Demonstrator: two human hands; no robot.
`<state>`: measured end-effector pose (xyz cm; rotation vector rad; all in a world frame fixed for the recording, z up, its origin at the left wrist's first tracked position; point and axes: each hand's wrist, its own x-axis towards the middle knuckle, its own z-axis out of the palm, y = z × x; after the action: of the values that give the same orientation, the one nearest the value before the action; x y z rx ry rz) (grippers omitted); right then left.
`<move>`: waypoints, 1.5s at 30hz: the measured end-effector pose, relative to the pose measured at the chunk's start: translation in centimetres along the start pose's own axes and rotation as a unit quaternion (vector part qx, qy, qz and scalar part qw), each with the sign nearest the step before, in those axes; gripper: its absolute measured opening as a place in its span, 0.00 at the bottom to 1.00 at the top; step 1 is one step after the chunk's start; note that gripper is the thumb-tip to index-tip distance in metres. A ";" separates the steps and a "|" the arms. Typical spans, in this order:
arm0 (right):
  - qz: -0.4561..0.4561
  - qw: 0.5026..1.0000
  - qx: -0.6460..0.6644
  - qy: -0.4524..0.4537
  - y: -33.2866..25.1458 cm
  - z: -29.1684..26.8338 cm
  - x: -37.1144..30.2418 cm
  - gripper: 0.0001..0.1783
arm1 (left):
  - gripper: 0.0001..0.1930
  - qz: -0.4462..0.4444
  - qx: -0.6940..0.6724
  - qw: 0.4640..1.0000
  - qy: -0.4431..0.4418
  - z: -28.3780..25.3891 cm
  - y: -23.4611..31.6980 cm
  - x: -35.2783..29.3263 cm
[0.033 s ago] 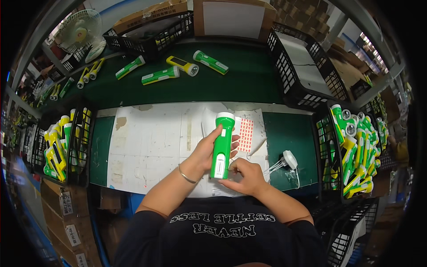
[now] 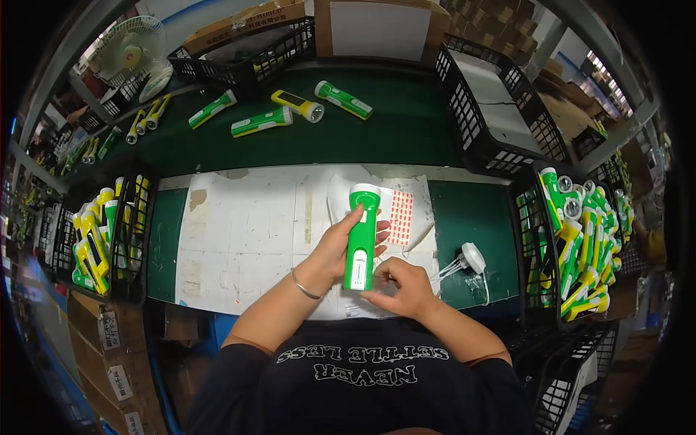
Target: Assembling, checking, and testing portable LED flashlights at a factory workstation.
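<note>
Reading the view as a clock centred on the held flashlight, a broad, flat, dark green surface (image 2: 406,138) is stretching across 12 o'clock, and a green-topped desk (image 2: 471,217) is lying nearer the person. A large, worn white paper sheet (image 2: 254,232) is covering the desk's middle. Black plastic lattice crates full of green, yellow and white flashlights are standing at 3 o'clock (image 2: 534,254) and 9 o'clock (image 2: 138,246).

Of the hands, the left hand (image 2: 339,243) is reaching in from 7 o'clock, its forearm slanting upward. It is clamping the flashlight's middle, the thumb lying along the body toward 12 and fingertips showing on the 3 o'clock side. The right hand (image 2: 407,288) is coming from 5 o'clock, its wrist bending inward, its index finger and thumb curling around the flashlight's tail; whether they are touching it, I cannot tell.

The cylindrical green plastic flashlight with a white head ring (image 2: 362,239) is sitting over the paper, its head pointing to 12. Four loose green-and-yellow flashlights (image 2: 261,123) are lying between 10 and 12. A white sheet of small red stickers (image 2: 401,219) is lying near 2, a rounded white plastic adapter with cords (image 2: 473,259) just past 3. A thin silver-coloured metal bracelet (image 2: 307,284) is circling the left wrist.
</note>
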<state>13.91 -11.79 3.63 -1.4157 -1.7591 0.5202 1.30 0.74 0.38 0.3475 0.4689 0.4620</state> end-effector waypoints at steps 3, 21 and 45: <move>0.072 0.990 0.123 0.008 1.3 0.2 -1.5 0.11 | 0.21 0.025 0.031 0.998 0.039 -0.1 -0.7 -0.7; 0.050 0.997 0.042 0.032 1.1 0.3 -2.2 0.06 | 0.17 0.052 0.094 0.993 0.053 -0.5 -1.6 -3.1; -0.106 0.948 -0.295 -0.057 -1.1 1.1 1.3 0.05 | 0.19 0.249 0.344 0.904 0.058 0.7 -1.4 -3.7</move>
<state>12.28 -10.75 4.21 -1.5783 -2.2448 -0.0579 -0.78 -2.43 1.72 1.1463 0.6568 0.8137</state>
